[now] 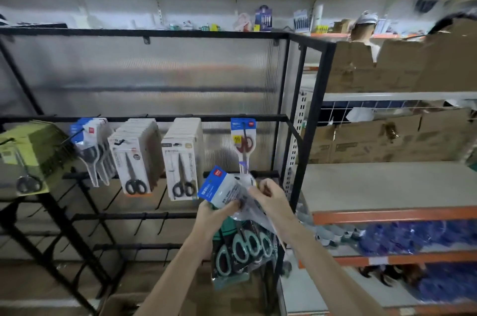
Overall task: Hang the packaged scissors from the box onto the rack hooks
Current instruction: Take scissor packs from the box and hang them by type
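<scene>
My left hand (214, 215) grips a bundle of packaged scissors (242, 246) with blue header cards and mint-green handles, held below the black rack (165, 117). My right hand (271, 199) pinches the clear plastic at the top of the bundle. Directly above, one packaged pair with red handles (243, 142) hangs alone on a hook. Further left hang full rows of white-carded scissors (180, 158) (136, 155), clear-packed scissors (93, 145) and green-carded ones (28, 158). A cardboard box (124, 302) shows at the bottom edge.
Empty black hooks (144, 222) line the lower rack bars. To the right stands an orange-and-white shelf unit (392, 212) with blue goods below and cardboard boxes (387, 142) above. A person's head (364, 29) shows behind the boxes.
</scene>
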`<state>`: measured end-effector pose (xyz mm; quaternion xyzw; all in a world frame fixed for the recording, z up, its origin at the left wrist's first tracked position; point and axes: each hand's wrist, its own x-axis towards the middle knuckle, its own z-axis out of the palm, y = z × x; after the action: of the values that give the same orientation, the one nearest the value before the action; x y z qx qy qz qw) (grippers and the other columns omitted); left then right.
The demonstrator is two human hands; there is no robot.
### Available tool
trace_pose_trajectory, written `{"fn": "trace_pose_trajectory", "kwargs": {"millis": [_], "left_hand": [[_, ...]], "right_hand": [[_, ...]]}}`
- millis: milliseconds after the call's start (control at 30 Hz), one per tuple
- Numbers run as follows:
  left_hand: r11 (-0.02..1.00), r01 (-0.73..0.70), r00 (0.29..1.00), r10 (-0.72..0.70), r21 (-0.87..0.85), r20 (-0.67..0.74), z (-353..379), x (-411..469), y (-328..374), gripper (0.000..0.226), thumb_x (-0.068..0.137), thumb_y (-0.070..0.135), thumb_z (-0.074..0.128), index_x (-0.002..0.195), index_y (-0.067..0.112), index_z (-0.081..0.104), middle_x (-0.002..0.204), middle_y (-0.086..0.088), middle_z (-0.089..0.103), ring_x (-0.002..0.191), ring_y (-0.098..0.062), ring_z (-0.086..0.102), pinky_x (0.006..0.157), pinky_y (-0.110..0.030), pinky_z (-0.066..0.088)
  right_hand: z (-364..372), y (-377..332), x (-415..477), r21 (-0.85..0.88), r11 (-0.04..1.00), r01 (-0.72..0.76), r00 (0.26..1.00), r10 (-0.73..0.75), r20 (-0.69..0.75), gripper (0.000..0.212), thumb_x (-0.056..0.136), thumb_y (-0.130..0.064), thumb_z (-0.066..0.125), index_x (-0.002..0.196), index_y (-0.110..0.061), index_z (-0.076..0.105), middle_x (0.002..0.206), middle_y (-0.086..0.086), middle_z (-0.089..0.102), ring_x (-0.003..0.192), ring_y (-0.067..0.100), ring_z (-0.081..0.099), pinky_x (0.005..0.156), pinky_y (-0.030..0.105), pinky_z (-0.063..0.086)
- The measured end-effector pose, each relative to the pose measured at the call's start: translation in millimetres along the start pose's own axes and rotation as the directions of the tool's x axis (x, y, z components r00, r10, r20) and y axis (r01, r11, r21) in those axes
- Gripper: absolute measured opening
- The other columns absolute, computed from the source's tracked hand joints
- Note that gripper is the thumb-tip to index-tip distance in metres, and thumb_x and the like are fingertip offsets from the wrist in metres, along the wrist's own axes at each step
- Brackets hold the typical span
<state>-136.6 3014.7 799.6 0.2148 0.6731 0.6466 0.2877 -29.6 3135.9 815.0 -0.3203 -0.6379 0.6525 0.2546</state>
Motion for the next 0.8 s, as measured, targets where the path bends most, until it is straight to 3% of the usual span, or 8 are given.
{"fn": "trace_pose_trajectory", "kwargs": {"millis": [133,200,300,400,500,600,700,800], "left_hand": [[1.000,0.012,1.000,-0.011,0.006,-0.003,-4,0,0,0.021,0.084,-0.002,0.077,0.089,0.016,0.069,0.075,0.009,0.076,0.073,-0.011,0.072,0.058,-0.015,0.053],[1.000,0.025,1.000,-0.025,0.004,0.011,-10,2,0,0.018,0.084,0.001,0.078,0.091,0.016,0.070,0.077,0.008,0.077,0.070,-0.007,0.073,0.058,-0.015,0.053],[0.999,0.033,0.999,-0.033,0.006,0.034,-17,8,2,0.018,0.084,0.006,0.079,0.098,0.014,0.071,0.086,0.002,0.078,0.073,-0.005,0.074,0.060,-0.016,0.054],[1.000,0.028,0.999,-0.028,0.003,0.038,-26,17,5,0.022,0.083,0.009,0.081,0.103,0.014,0.071,0.084,0.006,0.078,0.075,-0.004,0.074,0.061,-0.016,0.053],[0.999,0.032,0.999,-0.032,0.009,0.017,-37,31,5,0.020,0.083,0.011,0.082,0.098,0.017,0.071,0.087,0.006,0.078,0.076,-0.004,0.073,0.061,-0.015,0.051],[0.999,0.046,0.999,-0.046,0.021,0.019,-47,46,2,0.025,0.083,0.017,0.082,0.105,0.016,0.070,0.100,0.000,0.076,0.093,-0.012,0.069,0.069,-0.021,0.047],[0.999,0.030,0.998,-0.032,0.024,0.048,-52,62,-4,0.028,0.083,0.016,0.082,0.108,0.016,0.069,0.102,0.002,0.074,0.092,-0.007,0.066,0.068,-0.017,0.045],[0.999,0.002,0.997,-0.005,0.039,0.075,-54,71,-7,0.023,0.085,0.011,0.081,0.095,0.024,0.065,0.091,0.010,0.072,0.083,-0.001,0.065,0.062,-0.014,0.045]], "right_hand": [[13,2,3,0.043,0.999,-0.031,0.998,0.029,0.055,0.025,0.098,-0.032,0.062,0.099,-0.008,0.065,0.092,0.008,0.068,0.083,0.017,0.064,0.077,0.031,0.050],[11,3,9,-0.007,0.999,-0.031,0.999,0.031,-0.008,0.022,0.095,-0.021,0.068,0.111,-0.009,0.059,0.106,0.008,0.066,0.095,0.016,0.063,0.079,0.022,0.050],[8,1,20,0.043,0.995,-0.085,0.996,0.085,-0.010,0.056,0.086,-0.008,0.076,0.129,-0.014,0.041,0.119,0.009,0.062,0.104,0.018,0.064,0.082,0.027,0.053],[4,-6,36,0.043,0.995,-0.093,0.996,0.094,-0.011,0.040,0.082,-0.002,0.078,0.118,-0.005,0.059,0.115,0.018,0.069,0.104,0.029,0.068,0.097,0.044,0.053],[0,-13,48,0.099,0.993,-0.061,0.992,0.072,-0.108,0.024,0.084,-0.003,0.075,0.106,-0.004,0.065,0.105,0.017,0.073,0.102,0.032,0.069,0.100,0.047,0.051],[4,-18,56,0.035,0.999,0.011,0.990,-0.006,-0.142,0.014,0.093,-0.024,0.069,0.105,-0.018,0.069,0.100,0.005,0.075,0.095,0.019,0.072,0.090,0.035,0.056],[13,-24,63,0.000,0.995,0.097,0.979,-0.096,-0.181,0.013,0.099,-0.027,0.062,0.097,-0.018,0.069,0.084,0.002,0.073,0.074,0.009,0.069,0.061,0.012,0.050],[21,-31,74,-0.057,0.985,0.165,0.958,-0.173,-0.230,0.017,0.100,-0.027,0.060,0.089,-0.016,0.067,0.075,0.004,0.066,0.064,0.006,0.064,0.055,0.012,0.046]]}}
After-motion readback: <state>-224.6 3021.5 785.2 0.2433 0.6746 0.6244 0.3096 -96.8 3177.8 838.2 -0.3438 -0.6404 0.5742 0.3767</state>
